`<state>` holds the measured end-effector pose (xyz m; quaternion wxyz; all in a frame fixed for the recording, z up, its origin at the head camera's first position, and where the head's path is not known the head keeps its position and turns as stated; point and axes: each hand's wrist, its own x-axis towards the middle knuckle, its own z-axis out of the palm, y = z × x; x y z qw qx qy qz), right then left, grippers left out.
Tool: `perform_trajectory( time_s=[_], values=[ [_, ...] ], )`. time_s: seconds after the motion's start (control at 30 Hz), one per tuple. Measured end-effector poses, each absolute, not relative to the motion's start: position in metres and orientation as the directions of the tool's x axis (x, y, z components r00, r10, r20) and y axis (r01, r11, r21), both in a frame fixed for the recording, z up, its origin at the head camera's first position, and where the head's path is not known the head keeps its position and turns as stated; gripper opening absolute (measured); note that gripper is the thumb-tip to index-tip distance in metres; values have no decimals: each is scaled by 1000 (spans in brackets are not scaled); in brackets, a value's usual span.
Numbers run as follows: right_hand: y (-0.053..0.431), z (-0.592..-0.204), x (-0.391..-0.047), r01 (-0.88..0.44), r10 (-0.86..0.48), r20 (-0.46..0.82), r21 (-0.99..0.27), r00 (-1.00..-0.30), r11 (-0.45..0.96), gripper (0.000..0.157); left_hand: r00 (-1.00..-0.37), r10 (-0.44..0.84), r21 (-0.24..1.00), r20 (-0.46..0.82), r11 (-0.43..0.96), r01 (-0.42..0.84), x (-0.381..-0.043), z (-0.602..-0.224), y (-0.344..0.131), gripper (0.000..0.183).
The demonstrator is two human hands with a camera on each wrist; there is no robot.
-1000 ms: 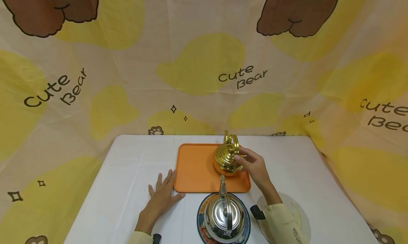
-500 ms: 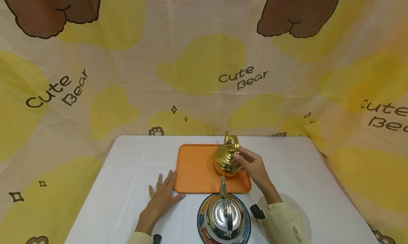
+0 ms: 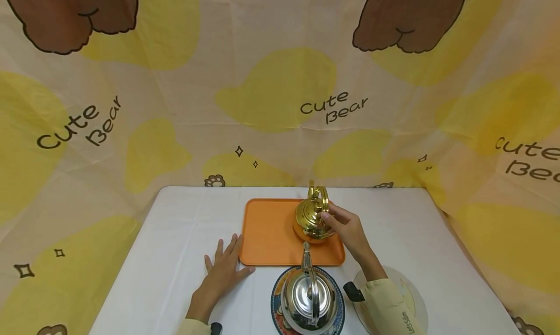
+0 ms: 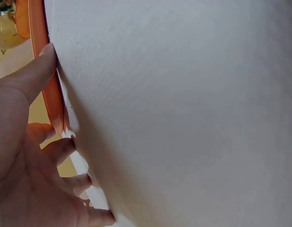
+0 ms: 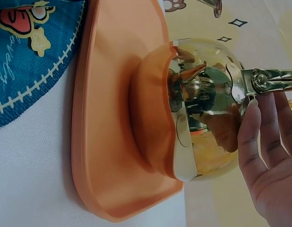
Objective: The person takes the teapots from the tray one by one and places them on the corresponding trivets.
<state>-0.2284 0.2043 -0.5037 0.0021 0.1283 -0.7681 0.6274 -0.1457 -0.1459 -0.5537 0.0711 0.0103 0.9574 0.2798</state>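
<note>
A shiny gold teapot (image 3: pixel 311 223) stands upright on the right part of an orange tray (image 3: pixel 267 228). My right hand (image 3: pixel 350 230) holds the side of its upright handle, thumb in front and fingers behind; in the right wrist view the fingertips meet the lower end of the handle (image 5: pixel 278 80). At the tray's left front corner, my left hand (image 3: pixel 223 272) lies with fingers spread. Its index finger reaches the left rim, and the thumb (image 4: pixel 39 75) lies by the front rim in the left wrist view.
A silver teapot (image 3: pixel 308 298) stands on a round patterned mat (image 3: pixel 277 315) in front of the tray, its spout near the tray's front rim. A pale round plate or mat (image 3: pixel 411 296) lies partly under my right sleeve. A printed cloth (image 3: pixel 271 92) hangs behind the white table (image 3: pixel 188 218).
</note>
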Motion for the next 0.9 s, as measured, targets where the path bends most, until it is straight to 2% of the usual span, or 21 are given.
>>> perform_trajectory(
  time_s=[0.9],
  values=[
    [210, -504, -222, -201, -192, 170, -967, -967, 158, 40, -989, 59, 531, -138, 847, -23, -146, -555, -145, 101]
  ],
)
